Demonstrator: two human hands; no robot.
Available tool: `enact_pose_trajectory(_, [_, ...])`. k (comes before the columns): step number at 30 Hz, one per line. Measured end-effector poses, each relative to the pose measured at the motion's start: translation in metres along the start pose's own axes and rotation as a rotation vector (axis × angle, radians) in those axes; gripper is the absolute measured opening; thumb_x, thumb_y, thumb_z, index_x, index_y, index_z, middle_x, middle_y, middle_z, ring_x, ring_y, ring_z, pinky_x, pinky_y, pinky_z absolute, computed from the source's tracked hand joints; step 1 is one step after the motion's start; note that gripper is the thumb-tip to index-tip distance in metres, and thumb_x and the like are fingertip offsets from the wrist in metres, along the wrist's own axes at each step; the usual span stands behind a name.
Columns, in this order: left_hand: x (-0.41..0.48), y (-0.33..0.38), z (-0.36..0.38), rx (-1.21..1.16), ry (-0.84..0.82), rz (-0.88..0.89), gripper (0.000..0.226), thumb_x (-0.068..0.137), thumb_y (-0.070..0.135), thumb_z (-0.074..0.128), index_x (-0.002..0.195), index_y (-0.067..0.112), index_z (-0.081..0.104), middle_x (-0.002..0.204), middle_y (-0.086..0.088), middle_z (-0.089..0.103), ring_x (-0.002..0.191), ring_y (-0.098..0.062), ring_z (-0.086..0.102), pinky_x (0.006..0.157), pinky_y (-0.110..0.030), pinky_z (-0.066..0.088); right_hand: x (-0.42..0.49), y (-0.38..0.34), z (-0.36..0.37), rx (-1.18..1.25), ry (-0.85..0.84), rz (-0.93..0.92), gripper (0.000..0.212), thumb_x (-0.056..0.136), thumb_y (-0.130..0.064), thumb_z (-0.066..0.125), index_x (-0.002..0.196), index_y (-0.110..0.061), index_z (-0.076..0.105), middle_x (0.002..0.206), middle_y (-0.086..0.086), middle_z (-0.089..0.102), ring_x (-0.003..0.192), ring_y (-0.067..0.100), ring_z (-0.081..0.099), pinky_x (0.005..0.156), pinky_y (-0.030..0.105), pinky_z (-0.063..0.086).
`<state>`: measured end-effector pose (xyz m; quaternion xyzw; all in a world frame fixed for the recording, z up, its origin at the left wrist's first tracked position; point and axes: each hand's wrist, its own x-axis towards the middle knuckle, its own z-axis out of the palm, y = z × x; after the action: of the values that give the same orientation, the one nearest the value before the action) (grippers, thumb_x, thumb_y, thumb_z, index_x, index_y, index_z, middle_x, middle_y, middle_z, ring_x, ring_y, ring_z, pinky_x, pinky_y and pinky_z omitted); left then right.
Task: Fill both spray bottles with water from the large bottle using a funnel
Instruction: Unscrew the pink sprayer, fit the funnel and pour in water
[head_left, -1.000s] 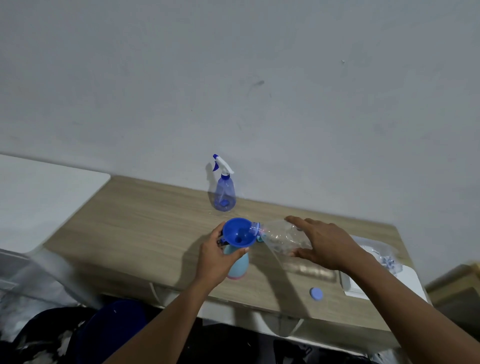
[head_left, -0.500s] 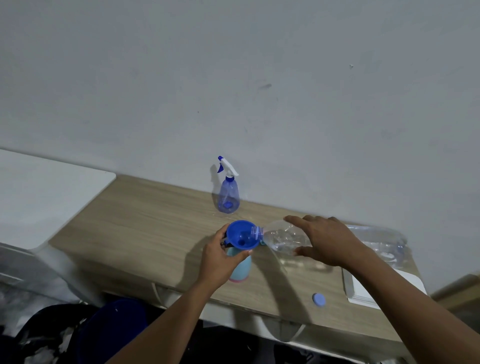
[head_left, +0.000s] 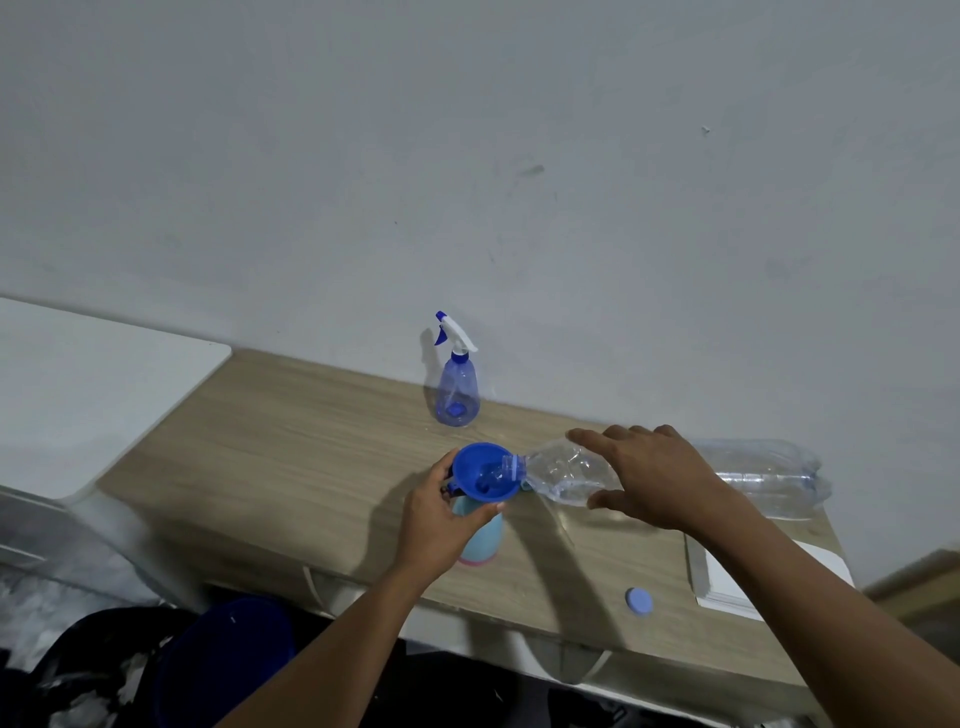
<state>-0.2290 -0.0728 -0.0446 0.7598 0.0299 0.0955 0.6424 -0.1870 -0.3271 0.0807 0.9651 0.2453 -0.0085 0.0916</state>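
Observation:
A large clear plastic bottle lies nearly level above the wooden table, its mouth inside a blue funnel. My right hand grips the bottle around its middle. The funnel sits in the neck of a light blue spray bottle with a pink base, and my left hand holds that bottle and the funnel's rim. A second spray bottle, clear blue with a white and blue trigger head, stands upright at the back by the wall.
A blue bottle cap lies near the table's front edge on the right. A white flat object lies at the right end, under my right forearm. A white surface adjoins the table on the left. The wall runs directly behind.
The large bottle's rear end has risen, bringing it closer to level, with its mouth still in the funnel. My left hand has kept its hold.

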Motion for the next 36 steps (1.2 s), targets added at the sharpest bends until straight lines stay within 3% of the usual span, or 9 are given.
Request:
enact_pose_trajectory(5, [-0.001,0.002,0.000,0.001,0.000,-0.010,0.071,0.063,0.017,0.093,0.124,0.031,0.060,0.112,0.018,0.070,0.106,-0.003,0.066,0.091,-0.026,0.055,-0.003,0.002,0.003,0.019,0.019,0.017,0.079,0.085,-0.065,0.060,0.151,-0.042,0.021,0.138,-0.006,0.055,0.121,0.021,0.056,0.100,0.038,0.042])
enact_pose_trajectory(10, [-0.002,0.003,0.000,-0.011,-0.010,-0.013,0.071,0.063,0.021,0.093,0.125,0.032,0.060,0.114,0.019,0.069,0.109,-0.004,0.065,0.093,-0.027,0.054,-0.009,0.006,0.013,0.188,0.034,0.044,0.081,0.084,-0.064,0.061,0.151,-0.043,0.020,0.137,-0.008,0.056,0.122,0.019,0.057,0.099,0.038,0.045])
enact_pose_trajectory(17, [0.000,-0.004,0.000,-0.010,-0.007,-0.043,0.074,0.062,0.023,0.094,0.126,0.035,0.059,0.118,0.016,0.069,0.112,-0.006,0.064,0.098,-0.039,0.054,-0.019,0.009,0.038,0.831,0.240,0.169,0.082,0.078,-0.051,0.077,0.145,-0.037,0.033,0.126,-0.008,0.061,0.113,0.013,0.060,0.094,0.033,0.049])
enact_pose_trajectory(21, [0.000,-0.006,0.000,-0.007,-0.009,-0.061,0.076,0.061,0.023,0.094,0.127,0.035,0.058,0.118,0.017,0.068,0.112,-0.003,0.063,0.098,-0.036,0.054,-0.023,0.012,0.054,1.019,0.438,0.315,0.079,0.079,-0.042,0.078,0.142,-0.034,0.032,0.128,-0.002,0.062,0.117,0.013,0.059,0.095,0.033,0.048])
enact_pose_trajectory(28, [0.000,-0.007,0.002,-0.003,-0.001,-0.078,0.082,0.061,0.020,0.094,0.133,0.026,0.056,0.122,0.013,0.067,0.115,-0.004,0.062,0.100,-0.038,0.053,-0.026,0.011,0.075,1.145,0.685,0.509,0.076,0.082,-0.030,0.079,0.141,-0.029,0.032,0.133,0.001,0.058,0.119,0.017,0.056,0.099,0.044,0.050])
enact_pose_trajectory(32, [0.000,-0.006,0.002,0.009,-0.004,-0.087,0.084,0.061,0.021,0.093,0.135,0.024,0.054,0.124,0.013,0.066,0.116,-0.004,0.061,0.101,-0.039,0.053,-0.025,0.009,0.084,1.171,0.697,0.563,0.075,0.082,-0.029,0.079,0.141,-0.029,0.034,0.131,-0.006,0.055,0.115,0.018,0.057,0.093,0.048,0.053])
enact_pose_trajectory(36, [0.000,-0.005,0.001,0.008,0.002,-0.089,0.083,0.061,0.020,0.093,0.135,0.025,0.055,0.123,0.013,0.066,0.116,-0.005,0.062,0.101,-0.040,0.053,-0.025,0.009,0.090,1.225,0.698,0.596,0.077,0.082,-0.030,0.079,0.144,-0.026,0.033,0.132,-0.006,0.054,0.119,0.017,0.056,0.096,0.048,0.053])
